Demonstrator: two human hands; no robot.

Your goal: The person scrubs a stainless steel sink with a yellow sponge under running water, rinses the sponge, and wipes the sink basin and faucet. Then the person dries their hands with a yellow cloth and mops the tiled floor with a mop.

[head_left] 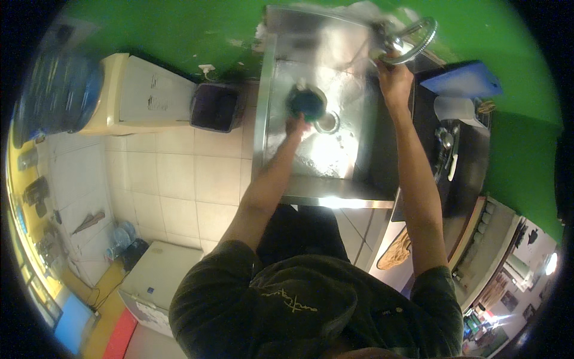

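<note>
My left hand is closed on the near edge of a dark green, round, bowl-like thing, blurred, inside the steel sink. Just right of it lies the round drain. My right hand reaches to the sink's far right corner, with its fingers wrapped round the faucet. A coiled metal hose arches above that hand. Water glints over the sink floor. Whether a stream is running from the faucet I cannot tell.
Right of the sink is a dark counter with a blue board, a white container, and spoons and a knife. A dark bin and a water dispenser stand on the left. A brown cloth hangs at the right.
</note>
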